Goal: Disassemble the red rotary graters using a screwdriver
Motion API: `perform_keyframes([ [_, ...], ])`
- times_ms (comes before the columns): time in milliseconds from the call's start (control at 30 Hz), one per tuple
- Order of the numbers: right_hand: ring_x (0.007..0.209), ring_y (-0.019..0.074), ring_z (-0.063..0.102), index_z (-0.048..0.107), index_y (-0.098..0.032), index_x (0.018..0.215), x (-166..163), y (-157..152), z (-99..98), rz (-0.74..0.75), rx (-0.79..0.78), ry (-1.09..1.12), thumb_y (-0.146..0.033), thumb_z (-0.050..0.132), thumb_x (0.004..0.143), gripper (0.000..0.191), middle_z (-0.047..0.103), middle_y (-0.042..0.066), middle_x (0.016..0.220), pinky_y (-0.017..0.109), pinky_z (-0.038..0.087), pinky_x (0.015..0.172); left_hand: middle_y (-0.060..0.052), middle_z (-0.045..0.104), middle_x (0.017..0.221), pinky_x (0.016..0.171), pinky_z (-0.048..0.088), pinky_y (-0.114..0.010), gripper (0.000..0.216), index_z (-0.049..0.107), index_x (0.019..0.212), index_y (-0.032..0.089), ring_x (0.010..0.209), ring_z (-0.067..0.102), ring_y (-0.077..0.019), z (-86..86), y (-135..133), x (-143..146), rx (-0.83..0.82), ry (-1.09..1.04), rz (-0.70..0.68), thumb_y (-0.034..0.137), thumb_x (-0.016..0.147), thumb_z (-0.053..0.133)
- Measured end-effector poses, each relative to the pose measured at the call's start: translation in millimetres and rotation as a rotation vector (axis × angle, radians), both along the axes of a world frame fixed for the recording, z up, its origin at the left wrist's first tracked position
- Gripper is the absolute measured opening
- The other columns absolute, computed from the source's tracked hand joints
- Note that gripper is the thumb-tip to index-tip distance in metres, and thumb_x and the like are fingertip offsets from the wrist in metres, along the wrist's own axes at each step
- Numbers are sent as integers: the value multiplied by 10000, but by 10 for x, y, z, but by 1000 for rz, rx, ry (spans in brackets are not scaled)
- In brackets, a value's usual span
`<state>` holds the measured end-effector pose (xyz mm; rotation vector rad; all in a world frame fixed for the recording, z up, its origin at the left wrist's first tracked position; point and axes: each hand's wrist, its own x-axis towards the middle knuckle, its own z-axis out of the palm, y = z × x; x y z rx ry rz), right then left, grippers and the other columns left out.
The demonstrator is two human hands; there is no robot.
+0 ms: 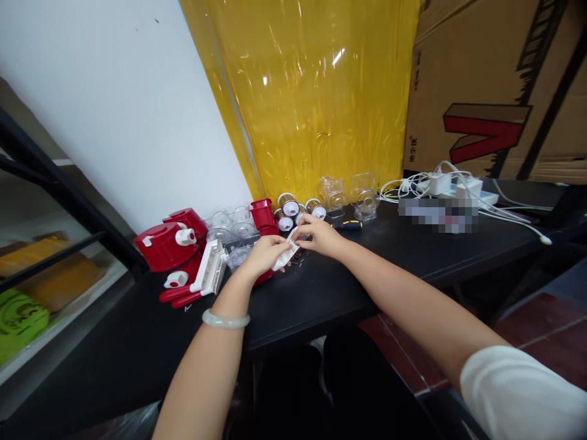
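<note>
A small white plastic piece (283, 258) is held between both hands above the black table. My left hand (265, 255) is closed on its left side, thumb on top. My right hand (320, 237) pinches its upper right end with the fingertips. What kind of part it is, I cannot make out. Just behind the hands sit several metal-and-white cylinders (288, 204) and a red hopper-like part (263, 214). A screwdriver (349, 225) with a black and yellow handle lies right of my right hand. Small screws (301, 263) are scattered beneath the hands.
Red round housings (158, 245) and a white part with red handles (210, 269) stand at left. Clear plastic parts (365, 205) are at the back. White chargers and cables (440, 182) lie at right, before a cardboard box (486, 79). The black table's (316, 308) front edge is near my lap.
</note>
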<state>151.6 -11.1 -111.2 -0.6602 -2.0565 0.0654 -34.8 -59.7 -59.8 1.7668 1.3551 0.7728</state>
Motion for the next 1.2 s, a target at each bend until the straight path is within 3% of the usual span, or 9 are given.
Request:
perform_keyframes([
  [333,825,131,553,740,-230,879,6,9,-7,31,-47,22,-167,696,782,125,523,20,916,274,452,762,-3,620,520,414,422,-213,132,643,744,109,398,543,-111,47,-52,25,-39,-3,17,214,799,585],
  [767,883,160,572,732,-223,882,-46,-72,7,-129,60,-133,-183,674,814,98,604,43,945,278,435,763,-2,615,496,414,453,-226,134,649,748,127,416,579,-139,-108,60,32,27,27,61,238,791,589],
  [1200,890,175,560,736,-217,913,-51,-117,37,-132,90,-195,-166,651,835,125,650,53,922,292,418,768,-16,629,499,435,458,-222,176,657,734,122,433,586,-138,-110,47,55,-28,3,102,270,804,592],
])
